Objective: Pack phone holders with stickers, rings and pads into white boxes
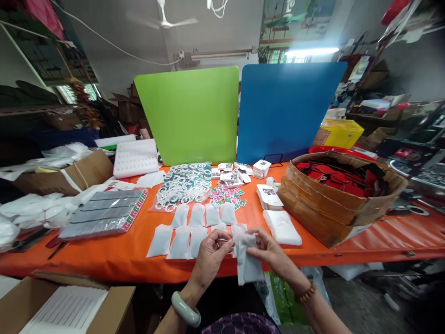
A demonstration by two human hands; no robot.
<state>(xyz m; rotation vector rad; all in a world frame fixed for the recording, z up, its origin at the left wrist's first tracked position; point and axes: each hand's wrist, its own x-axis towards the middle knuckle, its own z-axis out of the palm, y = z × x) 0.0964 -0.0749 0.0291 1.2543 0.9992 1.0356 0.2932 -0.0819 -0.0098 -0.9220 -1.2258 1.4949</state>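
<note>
In front of my body, my right hand (269, 253) grips a small frosted white pouch (249, 269), thumb in front. My left hand (212, 257) is closed in a pinch beside the pouch's upper left edge; what is between its fingertips is too small to make out. Beyond both hands, several similar filled pouches (179, 242) lie in two rows on the orange table. My hands partly cover the near row at its right end. A stack of flat white pouches (281, 227) lies to the right of my right hand, with a stack of printed white cards (269, 197) behind it.
A clear bag of ring-shaped pieces (186, 183) and scattered pink and green stickers (227, 195) lie mid-table. At right stands a cardboard box (313, 208) of red pieces. Grey packs (104, 211) lie left. Green (194, 116) and blue panels (285, 111) stand behind.
</note>
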